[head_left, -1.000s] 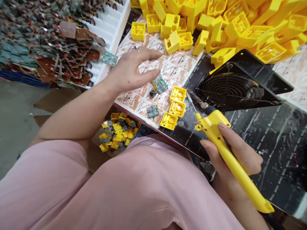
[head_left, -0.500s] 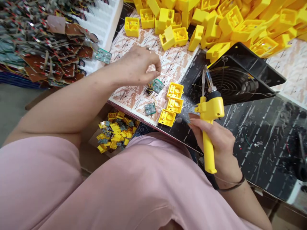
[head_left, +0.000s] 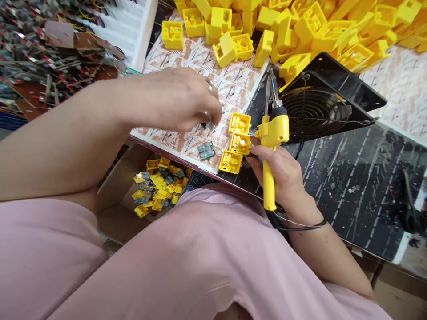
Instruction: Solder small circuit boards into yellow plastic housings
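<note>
My left hand (head_left: 182, 100) is curled over the patterned sheet (head_left: 230, 89), fingers pinched on a small wired circuit board that it mostly hides. Another green circuit board (head_left: 206, 150) lies just below it. Three open yellow housings (head_left: 239, 142) sit in a column to the right of my fingers. My right hand (head_left: 283, 175) grips a yellow soldering iron (head_left: 271, 138) by its handle, tip pointing up and away beside the housings.
A black fan (head_left: 316, 111) in a slanted frame stands right of the iron. A big pile of yellow housings (head_left: 300, 26) fills the back. Wired boards (head_left: 50, 49) heap on a white tray at left. A box of yellow and green parts (head_left: 156, 182) sits below the table edge.
My left hand went from open and spread to closed on the wired board. My right hand swung the soldering iron upright and moved it left, next to the three housings.
</note>
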{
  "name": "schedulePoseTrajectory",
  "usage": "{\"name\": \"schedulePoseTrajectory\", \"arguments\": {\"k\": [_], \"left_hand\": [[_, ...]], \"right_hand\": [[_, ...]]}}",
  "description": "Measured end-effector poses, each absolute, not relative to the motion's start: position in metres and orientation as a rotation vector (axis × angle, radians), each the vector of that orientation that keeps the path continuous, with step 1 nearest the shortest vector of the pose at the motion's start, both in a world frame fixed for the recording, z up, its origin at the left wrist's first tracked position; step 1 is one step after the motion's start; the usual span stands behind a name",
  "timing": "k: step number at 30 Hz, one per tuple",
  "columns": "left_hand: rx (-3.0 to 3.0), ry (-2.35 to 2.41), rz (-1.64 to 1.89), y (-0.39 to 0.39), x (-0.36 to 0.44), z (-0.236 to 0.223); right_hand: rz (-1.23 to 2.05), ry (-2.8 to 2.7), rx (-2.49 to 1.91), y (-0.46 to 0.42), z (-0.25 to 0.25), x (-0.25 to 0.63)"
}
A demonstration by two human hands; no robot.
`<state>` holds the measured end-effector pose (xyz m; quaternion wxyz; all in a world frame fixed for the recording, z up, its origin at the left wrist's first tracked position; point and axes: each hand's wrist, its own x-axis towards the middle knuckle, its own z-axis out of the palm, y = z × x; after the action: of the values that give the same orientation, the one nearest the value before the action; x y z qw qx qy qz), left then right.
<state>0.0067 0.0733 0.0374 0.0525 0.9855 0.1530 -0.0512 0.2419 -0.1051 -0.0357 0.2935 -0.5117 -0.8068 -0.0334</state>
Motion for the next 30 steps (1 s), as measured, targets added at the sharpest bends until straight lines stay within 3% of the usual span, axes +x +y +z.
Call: {"name": "schedulePoseTrajectory", "arguments": {"k": [4,8,12,16,23,30], "left_hand": [[3.275,0.1,-0.247,0.023,0.014,0.031],[3.053,0.127,0.13,-0.002,0.001,0.009],[2.779,0.548,0.565,0.013,-0.026,0.002],[2.607,1.116,0.611,0.028,-0.043,-0.006],[2.48,1.066,0.553,-0.004,-0.05,-0.035],[2.368,1.084,0.877,-0.026,-0.011,-0.043]], "right_hand": [[-0.054,-2.178,-1.323,-0.098,-0.041,0.233],[0.029,-2.133,-1.324,-0.105,-0.039,0.229],[-0.07,-1.98,-1.371,-0.116,-0.03,0.233],[-0.098,-1.961,-1.301,-0.128,-0.016,0.242],[-0.049,-1.961,-1.345,-0.146,-0.009,0.256],[0.012,-1.928,-1.333,-0.149,-0.015,0.255]]}}
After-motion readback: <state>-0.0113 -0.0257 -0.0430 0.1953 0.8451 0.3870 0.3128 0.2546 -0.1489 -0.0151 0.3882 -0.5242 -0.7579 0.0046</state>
